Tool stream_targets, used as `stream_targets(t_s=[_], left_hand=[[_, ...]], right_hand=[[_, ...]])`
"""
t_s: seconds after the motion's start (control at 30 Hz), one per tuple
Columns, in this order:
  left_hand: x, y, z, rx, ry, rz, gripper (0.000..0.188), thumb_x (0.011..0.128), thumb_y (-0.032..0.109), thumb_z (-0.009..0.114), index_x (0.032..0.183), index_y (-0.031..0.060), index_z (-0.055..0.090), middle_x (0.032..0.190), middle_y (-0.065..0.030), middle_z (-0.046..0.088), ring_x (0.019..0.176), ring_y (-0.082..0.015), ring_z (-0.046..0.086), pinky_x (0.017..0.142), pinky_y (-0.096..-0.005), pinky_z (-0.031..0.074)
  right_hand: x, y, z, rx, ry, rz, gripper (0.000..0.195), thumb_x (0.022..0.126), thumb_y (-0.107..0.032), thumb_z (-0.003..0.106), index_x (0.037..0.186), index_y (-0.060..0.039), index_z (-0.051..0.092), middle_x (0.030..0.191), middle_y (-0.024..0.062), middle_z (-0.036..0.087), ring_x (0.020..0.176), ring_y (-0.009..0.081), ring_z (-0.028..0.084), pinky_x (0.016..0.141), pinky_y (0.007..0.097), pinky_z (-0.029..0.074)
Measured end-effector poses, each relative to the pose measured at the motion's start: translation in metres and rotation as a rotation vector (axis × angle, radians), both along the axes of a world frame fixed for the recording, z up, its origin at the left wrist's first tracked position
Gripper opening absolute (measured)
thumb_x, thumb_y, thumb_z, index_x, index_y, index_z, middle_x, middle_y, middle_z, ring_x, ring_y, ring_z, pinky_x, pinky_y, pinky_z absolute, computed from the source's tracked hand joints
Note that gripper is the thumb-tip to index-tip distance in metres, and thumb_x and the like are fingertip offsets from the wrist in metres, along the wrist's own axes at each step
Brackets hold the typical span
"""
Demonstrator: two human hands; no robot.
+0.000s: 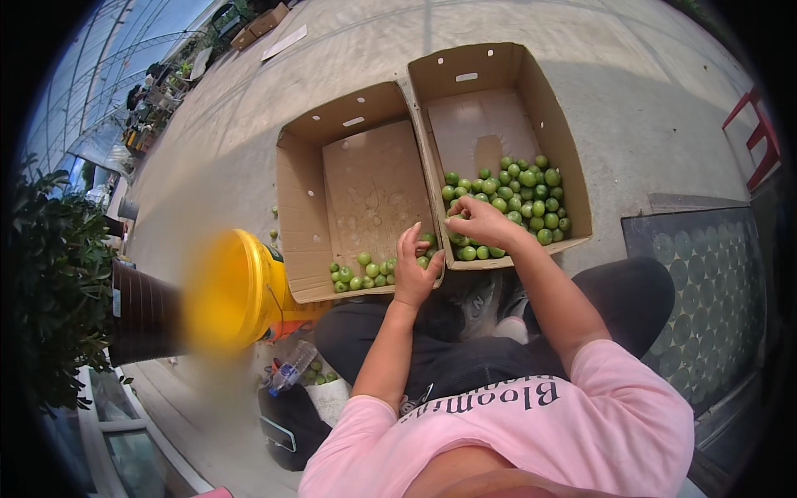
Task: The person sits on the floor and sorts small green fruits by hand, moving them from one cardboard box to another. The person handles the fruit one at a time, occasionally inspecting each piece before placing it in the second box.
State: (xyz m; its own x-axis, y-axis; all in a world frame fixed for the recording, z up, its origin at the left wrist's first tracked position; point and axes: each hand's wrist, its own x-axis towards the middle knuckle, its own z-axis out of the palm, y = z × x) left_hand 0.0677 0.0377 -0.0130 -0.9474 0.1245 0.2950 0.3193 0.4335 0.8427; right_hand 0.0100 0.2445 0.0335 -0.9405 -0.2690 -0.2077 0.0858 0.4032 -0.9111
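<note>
Two open cardboard boxes stand side by side before me. In the left cardboard box (303, 205), green tomatoes (372, 270) lie along the near edge. The right cardboard box (563, 155) holds many more green tomatoes (528, 179) in its nearer half. My left hand (418, 264) is over the near right corner of the left box, fingers apart, close to tomatoes there; I see nothing gripped in it. My right hand (476, 219) reaches over the left part of the right box, its fingers curled above the tomatoes. Whether its fingertips hold one cannot be told.
A yellow bucket (249, 280) and stacked brown pots (146, 311) stand at left, near a leafy plant (56, 267). A water bottle (296, 364) and a phone (278, 434) are by my left leg. At right are a red plastic stool (763, 134) and a dark-framed panel (703, 299).
</note>
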Motion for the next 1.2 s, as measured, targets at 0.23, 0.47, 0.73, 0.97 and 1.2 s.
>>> stream_targets(t_s=[0.23, 0.47, 0.73, 0.97, 1.2], left_hand=[[0.000, 0.006, 0.000, -0.014, 0.033, -0.006, 0.056, 0.087, 0.022, 0.070, 0.136, 0.0079, 0.047, 0.119, -0.0137, 0.058, 0.106, -0.0295, 0.059, 0.091, -0.0371, 0.048], [-0.017, -0.035, -0.023, -0.233, -0.117, 0.556, 0.073, 0.087, 0.023, 0.067, 0.147, 0.0069, 0.028, 0.144, -0.0233, 0.033, 0.105, -0.0304, 0.062, 0.092, -0.0417, 0.048], [-0.015, -0.032, -0.025, -0.152, -0.253, 0.459, 0.080, 0.086, 0.022, 0.067, 0.150, 0.0064, 0.020, 0.149, -0.0220, 0.023, 0.097, -0.0288, 0.064, 0.088, -0.0433, 0.049], [-0.011, -0.030, -0.033, -0.177, -0.261, 0.366, 0.079, 0.087, 0.023, 0.066, 0.150, 0.0072, 0.021, 0.146, -0.0210, 0.028, 0.097, -0.0271, 0.062, 0.089, -0.0430, 0.049], [-0.008, -0.017, -0.018, -0.188, -0.302, 0.312, 0.073, 0.090, 0.020, 0.063, 0.150, 0.0085, 0.022, 0.143, -0.0202, 0.032, 0.099, -0.0258, 0.062, 0.088, -0.0421, 0.049]], right_hand=[[-0.004, 0.001, -0.032, -0.075, 0.059, -0.054, 0.041, 0.088, -0.032, 0.067, 0.114, -0.0011, 0.060, 0.102, 0.0157, 0.068, 0.090, 0.0266, 0.067, 0.079, 0.0369, 0.052], [0.017, 0.042, -0.092, 0.729, -0.069, -0.184, 0.057, 0.082, -0.031, 0.073, 0.128, -0.0071, 0.050, 0.130, 0.0206, 0.052, 0.119, 0.0381, 0.052, 0.097, 0.0450, 0.047], [0.013, 0.051, -0.111, 0.679, -0.040, -0.226, 0.056, 0.079, -0.029, 0.075, 0.123, -0.0080, 0.050, 0.124, 0.0198, 0.057, 0.113, 0.0395, 0.054, 0.096, 0.0470, 0.046], [0.012, 0.047, -0.108, 0.694, 0.089, -0.103, 0.035, 0.082, -0.017, 0.069, 0.111, -0.0064, 0.054, 0.118, 0.0200, 0.058, 0.108, 0.0388, 0.058, 0.092, 0.0479, 0.048], [0.008, 0.051, -0.118, 0.730, -0.052, -0.144, 0.042, 0.081, -0.018, 0.069, 0.118, -0.0062, 0.054, 0.121, 0.0200, 0.054, 0.109, 0.0379, 0.057, 0.092, 0.0445, 0.049]])
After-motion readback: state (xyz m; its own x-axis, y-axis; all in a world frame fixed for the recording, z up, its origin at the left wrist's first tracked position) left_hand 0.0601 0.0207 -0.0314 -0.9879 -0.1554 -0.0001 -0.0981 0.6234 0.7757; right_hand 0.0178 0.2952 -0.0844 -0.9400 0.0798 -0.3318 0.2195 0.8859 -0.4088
